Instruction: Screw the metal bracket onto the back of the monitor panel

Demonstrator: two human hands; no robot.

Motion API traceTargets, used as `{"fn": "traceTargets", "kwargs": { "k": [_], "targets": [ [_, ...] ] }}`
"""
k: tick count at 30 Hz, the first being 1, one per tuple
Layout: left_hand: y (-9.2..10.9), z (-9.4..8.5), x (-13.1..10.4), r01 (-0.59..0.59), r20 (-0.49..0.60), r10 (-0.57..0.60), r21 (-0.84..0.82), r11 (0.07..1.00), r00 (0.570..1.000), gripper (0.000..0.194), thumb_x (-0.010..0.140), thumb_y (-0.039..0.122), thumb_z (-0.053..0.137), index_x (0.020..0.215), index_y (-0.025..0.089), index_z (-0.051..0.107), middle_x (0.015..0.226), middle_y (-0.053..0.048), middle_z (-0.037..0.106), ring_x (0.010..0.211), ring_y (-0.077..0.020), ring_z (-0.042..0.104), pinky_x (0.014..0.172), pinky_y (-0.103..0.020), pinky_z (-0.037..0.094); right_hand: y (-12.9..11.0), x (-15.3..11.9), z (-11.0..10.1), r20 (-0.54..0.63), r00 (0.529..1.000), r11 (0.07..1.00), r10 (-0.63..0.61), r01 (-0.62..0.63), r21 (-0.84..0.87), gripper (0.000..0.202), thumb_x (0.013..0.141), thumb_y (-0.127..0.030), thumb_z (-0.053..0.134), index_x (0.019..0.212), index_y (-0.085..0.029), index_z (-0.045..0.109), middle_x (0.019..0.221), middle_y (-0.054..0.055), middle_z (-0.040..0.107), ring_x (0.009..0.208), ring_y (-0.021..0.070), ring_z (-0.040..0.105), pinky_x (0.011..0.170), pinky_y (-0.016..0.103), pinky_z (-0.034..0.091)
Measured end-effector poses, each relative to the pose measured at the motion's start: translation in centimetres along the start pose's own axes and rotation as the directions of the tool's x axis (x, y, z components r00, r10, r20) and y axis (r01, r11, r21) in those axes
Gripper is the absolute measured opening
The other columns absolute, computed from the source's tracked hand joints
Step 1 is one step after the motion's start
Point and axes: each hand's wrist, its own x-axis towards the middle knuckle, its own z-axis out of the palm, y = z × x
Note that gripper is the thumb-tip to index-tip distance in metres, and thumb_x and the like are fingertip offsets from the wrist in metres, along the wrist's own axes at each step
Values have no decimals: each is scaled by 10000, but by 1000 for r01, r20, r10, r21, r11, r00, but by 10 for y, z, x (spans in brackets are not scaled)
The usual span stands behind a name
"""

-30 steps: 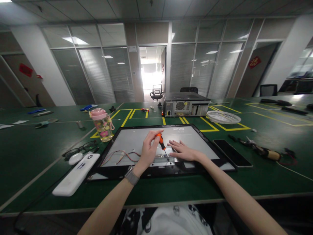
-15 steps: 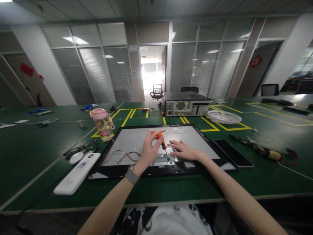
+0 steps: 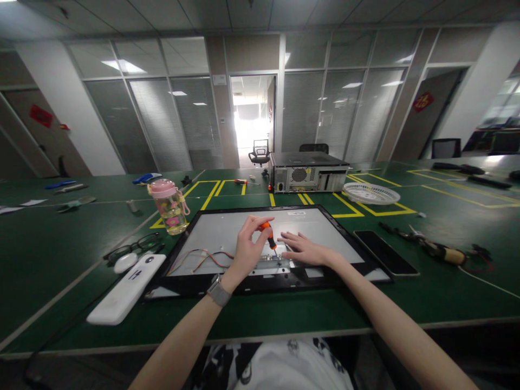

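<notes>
Centrally, near the front edge of the desk, lies a black-framed panel, where the left hand grips a tilted orange-and-black screwdriver, its tip down at the panel's near side. Just beside it, the right hand spreads flat over the panel, and a pink-lidded bottle stands by the panel's far left corner.

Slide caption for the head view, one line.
Left hand holds a tilted orange-and-black screwdriver over a flat panel; right hand rests on the panel.

Screwdriver handle — smooth plastic
</notes>
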Motion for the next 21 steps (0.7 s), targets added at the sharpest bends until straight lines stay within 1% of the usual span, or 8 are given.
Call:
{"fn": "traceTargets", "kwargs": {
  "k": [3,6,9,11,13,15,18,21],
  "targets": [
    [2,-1,-1,8,40,-6,-37,999,999,287,959,294,503,1192,219,651,1040,-72,640,976,-188,613,886,-328,489,2,1,1,1,1000,1000,-5,5,-3,829,873,-762,350,1516,-240,326,1616,93,165,1500,281,104,1202,510,-11],
    [3,-2,-1,14,50,-10,-79,997,999,327,988,315,436,1226,214,636,1162,-92,631,1055,-205,613,944,-362,477,3,1,1,3,1000,1000,-5,5,-4,816,876,-760,344,1517,-256,321,1620,72,161,1500,287,101,1204,505,-10],
    [3,-2,-2,19,68,-13,-85,996,998,324,982,319,458,1231,212,635,1101,-87,649,1021,-202,622,932,-361,479,3,0,0,10,1000,1000,-3,3,0,816,875,-760,345,1518,-258,322,1622,64,157,1501,288,93,1206,498,-11],
    [3,-2,-2,10,50,-8,-42,999,999,286,954,322,524,1182,221,665,1025,-73,643,977,-193,614,904,-341,481,2,0,0,11,1000,1000,-1,1,2,819,876,-759,343,1519,-253,316,1621,70,153,1503,271,83,1206,492,-22],
    [2,-2,-2,0,27,0,0,1000,1000,252,928,320,573,1134,235,691,1000,-61,618,952,-183,600,885,-321,478,2,-1,0,14,1000,1000,0,0,0,830,879,-757,338,1524,-235,304,1621,84,142,1505,258,72,1206,486,-36],
    [3,-2,-1,-5,26,5,6,1000,1000,258,942,317,544,1138,240,693,1033,-64,610,975,-184,594,898,-322,471,3,0,0,17,1000,1000,1,-1,-3,838,880,-755,337,1527,-224,295,1622,85,137,1505,260,66,1206,483,-44],
    [4,-3,-1,-4,57,6,-37,999,998,310,980,308,456,1191,224,666,1095,-78,636,1039,-201,596,938,-343,456,5,1,1,23,1000,1000,3,-3,0,832,877,-757,345,1527,-241,292,1624,62,139,1504,274,64,1206,485,-45],
    [3,-2,-1,0,60,2,-41,999,998,294,966,313,494,1188,224,665,1040,-71,652,994,-199,610,911,-334,462,6,2,1,30,1000,1000,1,-1,9,824,877,-755,348,1528,-253,286,1625,59,128,1505,269,56,1204,493,-49]
  ]
}}
